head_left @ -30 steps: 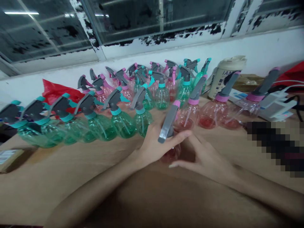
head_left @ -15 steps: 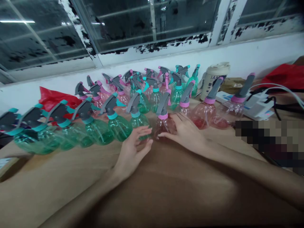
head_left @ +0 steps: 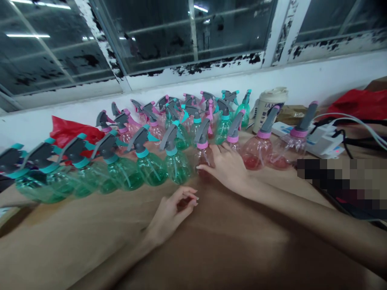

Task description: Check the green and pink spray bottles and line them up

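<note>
A pink spray bottle (head_left: pixel 203 155) with a grey trigger head and pink collar stands upright in the front row. My right hand (head_left: pixel 231 167) is around its right side, thumb in front and fingers reaching behind. Below it to the left, my left hand (head_left: pixel 177 209) hovers above the table with loosely curled fingers, thumb close to the fingertips, nothing in it. The nearest bottle to that hand is a green spray bottle (head_left: pixel 178 167) with a turquoise collar, apart from its fingers. A pink spray bottle (head_left: pixel 256 152) with some liquid stands to the right of my right hand.
More green spray bottles (head_left: pixel 151 167) line the front row leftward. Behind are several mixed pink and green ones. A red plastic bag (head_left: pixel 74 133), a paper cup (head_left: pixel 269 104) and a white power strip with cables (head_left: pixel 325 141) stand on the brown tabletop (head_left: pixel 121 229).
My left hand has drawn down away from the green bottle, its fingers closer together. My right hand stays at the pink bottle. The view has tilted slightly.
</note>
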Action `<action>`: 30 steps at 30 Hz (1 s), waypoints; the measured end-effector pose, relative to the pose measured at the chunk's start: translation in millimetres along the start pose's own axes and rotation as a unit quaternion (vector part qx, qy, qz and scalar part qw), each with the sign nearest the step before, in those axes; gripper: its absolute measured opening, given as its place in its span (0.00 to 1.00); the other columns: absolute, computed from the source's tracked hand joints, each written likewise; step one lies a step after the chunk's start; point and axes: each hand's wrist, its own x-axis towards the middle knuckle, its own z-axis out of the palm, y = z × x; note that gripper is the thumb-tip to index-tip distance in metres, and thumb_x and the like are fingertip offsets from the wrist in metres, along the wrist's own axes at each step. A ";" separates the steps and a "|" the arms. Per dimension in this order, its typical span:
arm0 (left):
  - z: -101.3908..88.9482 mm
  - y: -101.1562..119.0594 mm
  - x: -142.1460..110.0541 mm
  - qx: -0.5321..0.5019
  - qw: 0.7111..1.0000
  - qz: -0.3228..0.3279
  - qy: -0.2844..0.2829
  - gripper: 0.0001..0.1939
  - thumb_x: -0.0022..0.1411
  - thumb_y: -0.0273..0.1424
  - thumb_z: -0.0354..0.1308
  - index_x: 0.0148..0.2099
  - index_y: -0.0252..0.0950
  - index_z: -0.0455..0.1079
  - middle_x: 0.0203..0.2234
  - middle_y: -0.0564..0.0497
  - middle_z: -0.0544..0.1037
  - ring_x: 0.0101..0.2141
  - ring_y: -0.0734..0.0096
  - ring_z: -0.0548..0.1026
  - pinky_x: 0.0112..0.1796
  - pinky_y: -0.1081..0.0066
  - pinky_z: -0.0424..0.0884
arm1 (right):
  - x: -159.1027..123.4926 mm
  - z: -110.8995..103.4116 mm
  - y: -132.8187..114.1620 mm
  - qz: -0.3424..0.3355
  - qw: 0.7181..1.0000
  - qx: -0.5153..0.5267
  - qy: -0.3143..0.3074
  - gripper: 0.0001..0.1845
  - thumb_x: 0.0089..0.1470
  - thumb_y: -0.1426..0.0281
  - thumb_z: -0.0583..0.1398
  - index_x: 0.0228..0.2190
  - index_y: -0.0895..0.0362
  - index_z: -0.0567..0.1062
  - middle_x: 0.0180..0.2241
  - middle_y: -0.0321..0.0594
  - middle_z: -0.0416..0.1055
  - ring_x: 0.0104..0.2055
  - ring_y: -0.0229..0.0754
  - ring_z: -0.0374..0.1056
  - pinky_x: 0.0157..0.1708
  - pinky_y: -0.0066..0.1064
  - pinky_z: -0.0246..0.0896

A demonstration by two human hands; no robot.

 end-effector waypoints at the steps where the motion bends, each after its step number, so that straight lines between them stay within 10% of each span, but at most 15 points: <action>1: 1.1 1.0 0.9 0.004 1.000 -0.001 -0.005 0.08 0.63 0.34 0.52 0.45 0.42 0.64 0.38 0.51 0.76 0.39 0.67 0.76 0.42 0.63 0.72 | 0.1 0.4 -0.5 -0.002 1.000 0.000 0.007 0.33 0.50 0.53 0.59 0.46 0.69 0.67 0.39 0.59 0.71 0.46 0.59 0.63 0.40 0.46 0.63; 7: 8.0 12.2 11.9 0.018 1.000 0.006 -0.022 0.08 0.63 0.36 0.51 0.44 0.41 0.65 0.35 0.53 0.77 0.37 0.67 0.76 0.39 0.65 0.72 | -15.8 -21.8 14.8 -0.050 0.995 0.056 0.061 0.26 0.55 0.57 0.55 0.49 0.63 0.67 0.46 0.49 0.70 0.50 0.53 0.62 0.46 0.41 0.61; 11: 13.0 22.9 25.4 0.013 0.999 0.019 -0.032 0.10 0.63 0.38 0.51 0.42 0.40 0.67 0.33 0.52 0.77 0.36 0.66 0.76 0.39 0.64 0.72 | -29.6 -46.9 44.6 0.037 0.996 0.031 0.078 0.19 0.58 0.57 0.51 0.37 0.57 0.73 0.37 0.45 0.73 0.40 0.51 0.69 0.35 0.39 0.64; 16: 23.3 37.6 38.9 -0.021 0.998 0.048 -0.035 0.10 0.63 0.38 0.51 0.42 0.40 0.67 0.33 0.51 0.76 0.35 0.67 0.76 0.37 0.65 0.72 | -25.7 -46.2 67.5 0.112 0.993 0.029 0.032 0.29 0.54 0.49 0.52 0.45 0.59 0.70 0.30 0.46 0.75 0.29 0.52 0.71 0.26 0.39 0.62; 23: 28.7 55.1 36.1 -0.019 0.996 0.070 -0.048 0.10 0.63 0.38 0.51 0.41 0.40 0.68 0.32 0.51 0.76 0.34 0.67 0.76 0.37 0.65 0.73 | -10.8 -20.7 64.7 0.130 0.990 0.054 -0.017 0.37 0.50 0.46 0.53 0.49 0.63 0.67 0.29 0.50 0.75 0.31 0.55 0.72 0.25 0.40 0.62; 30: 23.9 61.3 40.0 -0.055 0.996 0.063 0.007 0.07 0.63 0.37 0.52 0.40 0.40 0.64 0.33 0.52 0.74 0.35 0.69 0.75 0.36 0.67 0.73 | -41.2 -42.6 52.0 0.127 0.990 0.014 -0.058 0.32 0.50 0.46 0.54 0.45 0.59 0.66 0.26 0.46 0.74 0.28 0.55 0.72 0.20 0.37 0.59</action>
